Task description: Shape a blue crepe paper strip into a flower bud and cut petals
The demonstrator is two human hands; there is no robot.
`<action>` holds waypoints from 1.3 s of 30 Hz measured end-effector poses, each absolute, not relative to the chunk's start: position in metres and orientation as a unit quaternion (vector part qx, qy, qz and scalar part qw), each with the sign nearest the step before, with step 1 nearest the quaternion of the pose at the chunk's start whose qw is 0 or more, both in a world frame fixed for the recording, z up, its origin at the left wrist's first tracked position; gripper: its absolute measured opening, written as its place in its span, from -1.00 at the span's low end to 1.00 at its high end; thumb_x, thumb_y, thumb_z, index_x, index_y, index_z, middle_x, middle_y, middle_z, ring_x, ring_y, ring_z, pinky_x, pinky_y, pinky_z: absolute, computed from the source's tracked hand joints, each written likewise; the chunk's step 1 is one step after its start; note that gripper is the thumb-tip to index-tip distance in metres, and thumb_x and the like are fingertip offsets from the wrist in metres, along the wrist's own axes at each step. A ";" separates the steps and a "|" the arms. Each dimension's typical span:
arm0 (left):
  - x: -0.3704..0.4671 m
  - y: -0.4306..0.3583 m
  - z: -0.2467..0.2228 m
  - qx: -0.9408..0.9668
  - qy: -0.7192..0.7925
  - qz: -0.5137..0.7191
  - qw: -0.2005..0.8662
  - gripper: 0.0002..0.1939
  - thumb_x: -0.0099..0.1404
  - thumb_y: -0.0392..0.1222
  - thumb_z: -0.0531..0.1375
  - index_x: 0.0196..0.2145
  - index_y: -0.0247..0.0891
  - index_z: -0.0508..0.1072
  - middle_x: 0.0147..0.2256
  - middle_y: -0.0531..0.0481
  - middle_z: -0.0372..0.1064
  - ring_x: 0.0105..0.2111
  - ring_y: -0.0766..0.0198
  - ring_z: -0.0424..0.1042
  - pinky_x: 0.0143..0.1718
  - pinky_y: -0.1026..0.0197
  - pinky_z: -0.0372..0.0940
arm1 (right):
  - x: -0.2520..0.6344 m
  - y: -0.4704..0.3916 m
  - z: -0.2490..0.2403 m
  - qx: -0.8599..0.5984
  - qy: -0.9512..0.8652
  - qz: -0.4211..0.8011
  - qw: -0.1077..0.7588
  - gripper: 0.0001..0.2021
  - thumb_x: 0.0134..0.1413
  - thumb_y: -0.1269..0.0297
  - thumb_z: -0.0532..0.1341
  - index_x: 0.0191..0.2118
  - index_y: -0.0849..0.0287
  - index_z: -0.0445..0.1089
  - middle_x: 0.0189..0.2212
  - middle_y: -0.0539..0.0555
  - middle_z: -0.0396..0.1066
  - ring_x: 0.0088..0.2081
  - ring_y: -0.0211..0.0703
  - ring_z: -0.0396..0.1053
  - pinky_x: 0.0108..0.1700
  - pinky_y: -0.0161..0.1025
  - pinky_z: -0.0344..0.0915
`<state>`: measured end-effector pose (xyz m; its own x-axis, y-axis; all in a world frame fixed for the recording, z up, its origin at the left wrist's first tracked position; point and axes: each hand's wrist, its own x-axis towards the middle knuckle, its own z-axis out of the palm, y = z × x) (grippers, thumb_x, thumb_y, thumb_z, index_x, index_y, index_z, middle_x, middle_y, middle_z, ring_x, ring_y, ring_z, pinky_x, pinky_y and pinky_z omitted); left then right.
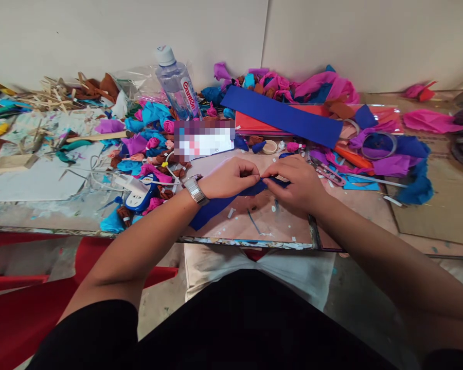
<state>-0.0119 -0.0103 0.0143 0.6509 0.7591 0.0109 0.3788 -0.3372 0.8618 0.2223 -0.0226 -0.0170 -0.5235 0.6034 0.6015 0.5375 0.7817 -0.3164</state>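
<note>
Near the table's front edge, a strip of dark blue crepe paper (212, 211) runs under my left wrist and up to my fingertips. My left hand (233, 177), with a metal watch on its wrist, pinches the strip between thumb and forefinger. Right beside it, my right hand (289, 180) pinches the same paper, and the two thumbs almost meet. A wider flat blue paper strip (281, 115) lies behind my hands across a red sheet in clear wrapping. A ring of tape (270, 147) rests just beyond my fingers.
Crumpled paper pieces in pink, blue, purple and brown cover the back. A water bottle (177, 85) stands behind a lit phone (212, 145). A power strip (140, 195) with cables sits left. A pink box cutter (330, 173) and clear tape roll (378, 145) lie right.
</note>
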 end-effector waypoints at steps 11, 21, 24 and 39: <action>-0.013 -0.011 0.015 0.782 0.376 0.194 0.457 -0.62 0.40 0.00 0.16 -0.40 -0.37 0.53 -0.52 0.04 0.38 -0.52 0.41 0.22 -0.45 0.30 0.11 | 0.222 -0.023 -0.018 -0.297 -0.886 0.005 0.356 -0.94 0.32 0.30 0.27 -0.16 0.03 0.51 -0.20 0.05 0.63 -0.14 0.00 0.53 0.06 0.04 0.28; -0.011 -0.018 0.020 0.847 0.371 0.182 0.333 -0.69 0.42 -0.08 0.12 -0.31 -0.32 0.57 -0.45 0.04 0.43 -0.45 0.34 0.27 -0.34 0.23 0.10 | 0.222 -0.020 -0.018 -0.312 -0.873 0.144 0.345 -0.97 0.28 0.33 0.28 -0.20 0.07 0.48 -0.21 0.08 0.57 -0.14 0.00 0.51 -0.05 -0.05 0.36; -0.009 -0.022 0.022 0.861 0.381 0.182 0.284 -0.70 0.44 -0.12 0.11 -0.33 -0.30 0.57 -0.47 0.03 0.43 -0.46 0.33 0.26 -0.33 0.21 0.06 | 0.220 -0.018 -0.018 -0.300 -0.864 0.187 0.358 -0.94 0.25 0.39 0.27 -0.24 0.08 0.47 -0.16 0.09 0.54 -0.11 -0.02 0.50 -0.02 -0.07 0.40; -0.010 -0.022 0.022 0.858 0.385 0.206 0.269 -0.67 0.46 -0.12 0.09 -0.35 -0.30 0.56 -0.49 0.04 0.41 -0.48 0.33 0.27 -0.36 0.20 0.04 | 0.223 -0.018 -0.014 -0.315 -0.877 0.085 0.354 -0.92 0.34 0.27 0.25 -0.15 0.11 0.48 -0.11 0.18 0.55 -0.05 0.10 0.49 0.01 0.04 0.36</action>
<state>-0.0099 -0.0216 0.0218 0.6181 0.7723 0.1468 0.5506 -0.5586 0.6203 0.2228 -0.0182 -0.0138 -0.5510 0.6131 0.5661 0.4928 0.7865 -0.3722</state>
